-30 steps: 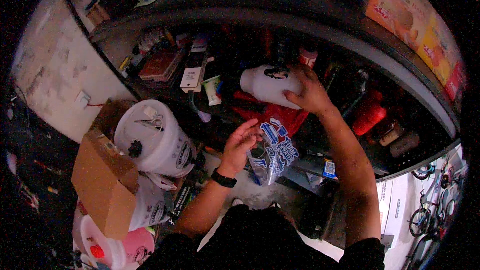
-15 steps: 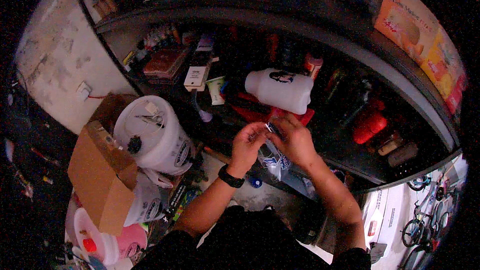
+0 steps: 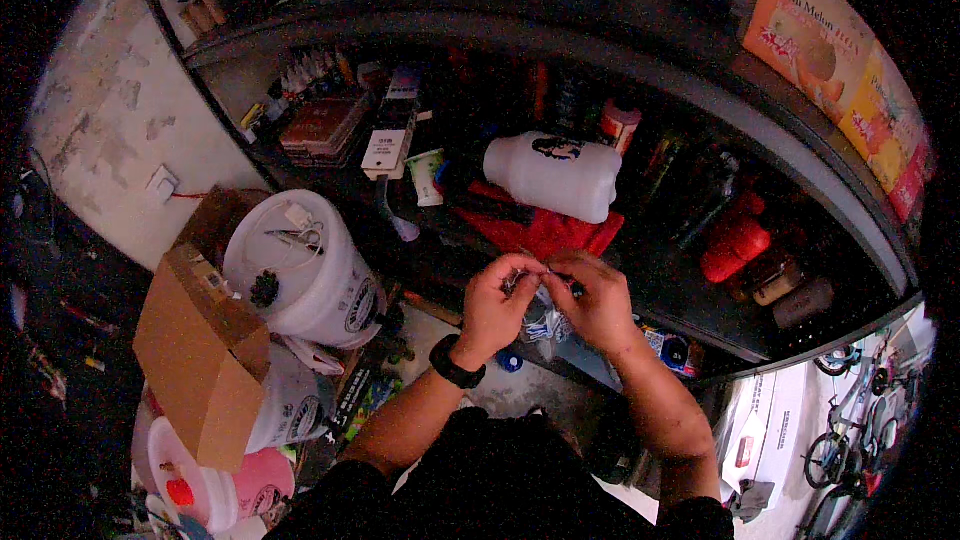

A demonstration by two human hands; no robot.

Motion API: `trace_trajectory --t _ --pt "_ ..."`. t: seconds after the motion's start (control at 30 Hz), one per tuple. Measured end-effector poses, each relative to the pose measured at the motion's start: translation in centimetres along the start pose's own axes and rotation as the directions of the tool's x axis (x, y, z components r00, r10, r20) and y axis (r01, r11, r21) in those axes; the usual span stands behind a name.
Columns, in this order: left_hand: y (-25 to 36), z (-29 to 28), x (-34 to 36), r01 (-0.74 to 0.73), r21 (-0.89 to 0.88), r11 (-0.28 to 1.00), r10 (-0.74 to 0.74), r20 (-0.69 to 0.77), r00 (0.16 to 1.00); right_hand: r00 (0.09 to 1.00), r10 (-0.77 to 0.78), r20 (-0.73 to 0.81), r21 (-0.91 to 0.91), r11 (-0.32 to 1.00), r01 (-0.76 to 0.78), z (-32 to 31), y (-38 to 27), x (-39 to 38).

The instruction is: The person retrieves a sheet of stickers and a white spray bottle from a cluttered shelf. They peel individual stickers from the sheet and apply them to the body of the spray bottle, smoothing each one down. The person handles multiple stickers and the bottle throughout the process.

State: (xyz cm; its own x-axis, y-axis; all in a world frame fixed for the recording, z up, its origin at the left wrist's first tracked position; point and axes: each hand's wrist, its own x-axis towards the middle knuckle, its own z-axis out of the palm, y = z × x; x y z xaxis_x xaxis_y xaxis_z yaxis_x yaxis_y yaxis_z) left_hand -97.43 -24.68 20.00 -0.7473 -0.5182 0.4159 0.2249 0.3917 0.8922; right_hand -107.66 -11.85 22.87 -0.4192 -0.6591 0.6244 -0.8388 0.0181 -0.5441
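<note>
My left hand (image 3: pixel 490 312), with a black band (image 3: pixel 458 364) on its wrist, and my right hand (image 3: pixel 602 308) meet fingertip to fingertip in front of the shelf. Both are closed in a pinch on the top of what looks like a clear plastic bag (image 3: pixel 545 328) with white and blue print. The bag hangs below and between my hands, partly hidden by them. Small glints and a dark bit show among the fingers, too small to name. Just beyond my fingertips lies a red cloth (image 3: pixel 570 231), with a whitish translucent plastic bottle (image 3: pixel 555 178) on its side over it.
The dark shelf (image 3: pixel 690 312) carries a white box (image 3: pixel 388 152), a paper cup (image 3: pixel 427 178) and a red rounded object (image 3: pixel 736 255). Left of me stand a white bucket (image 3: pixel 300 270) and an opened cardboard box (image 3: pixel 200 370). A fruit-printed carton (image 3: pixel 810 45) sits on the upper shelf.
My fingertips have come together and sit slightly lower. Less of the printed bag shows below them. A blue-and-white item has come into view right of my right wrist.
</note>
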Motion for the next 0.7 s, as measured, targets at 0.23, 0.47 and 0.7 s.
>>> trace_trajectory --t 0.23,0.47,0.7 --pt "0.8 -0.4 -0.6 0.0 0.066 0.998 -0.004 0.064 0.998 0.993 0.072 0.096 0.067 0.995 -0.078 -0.5 0.7 -1.2" --pt "0.1 -0.2 -1.2 -0.049 0.082 0.995 0.042 0.092 0.995 0.995 0.084 0.051 0.106 0.99 -0.089 -0.6 1.1 -1.9" --pt "-0.3 0.0 -1.9 0.153 -0.267 0.952 -0.129 0.105 0.986 0.877 0.462 -0.134 0.478 0.805 -0.351 0.3 2.6 -3.3"
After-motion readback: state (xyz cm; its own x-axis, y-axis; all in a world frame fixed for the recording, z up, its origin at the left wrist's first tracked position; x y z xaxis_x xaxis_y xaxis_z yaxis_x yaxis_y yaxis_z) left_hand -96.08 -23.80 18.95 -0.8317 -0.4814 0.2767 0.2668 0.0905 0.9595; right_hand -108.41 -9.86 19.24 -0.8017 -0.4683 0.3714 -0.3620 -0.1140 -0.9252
